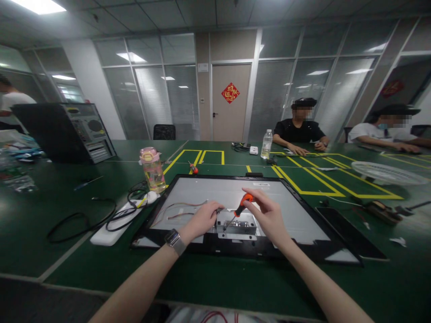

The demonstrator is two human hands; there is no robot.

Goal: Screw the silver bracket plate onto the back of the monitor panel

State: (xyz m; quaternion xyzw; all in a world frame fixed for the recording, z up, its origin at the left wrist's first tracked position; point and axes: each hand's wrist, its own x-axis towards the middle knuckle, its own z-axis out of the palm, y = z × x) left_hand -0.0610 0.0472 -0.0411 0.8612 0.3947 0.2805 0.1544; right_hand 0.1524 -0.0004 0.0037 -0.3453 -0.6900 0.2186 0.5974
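Observation:
A flat monitor panel (188, 190) lies face down on the green table, its pale metal back up inside a black frame. A small metal board cover (240, 224) sits near its front edge, with thin coloured wires (178, 207) running to the left. My right hand (266, 213) is closed around an orange-handled screwdriver (243, 202), whose tip points down at the metal cover. My left hand (202, 218), a watch on its wrist, rests on the panel beside the cover, fingers pinched at its left edge.
A pink-capped bottle (152, 170), black cables (101, 215) on a white board and a computer case (67, 130) lie left. Another red screwdriver (193, 168) lies beyond the panel. A black bezel (350, 231) and fan grille (387, 172) are right. Two people sit at the far side.

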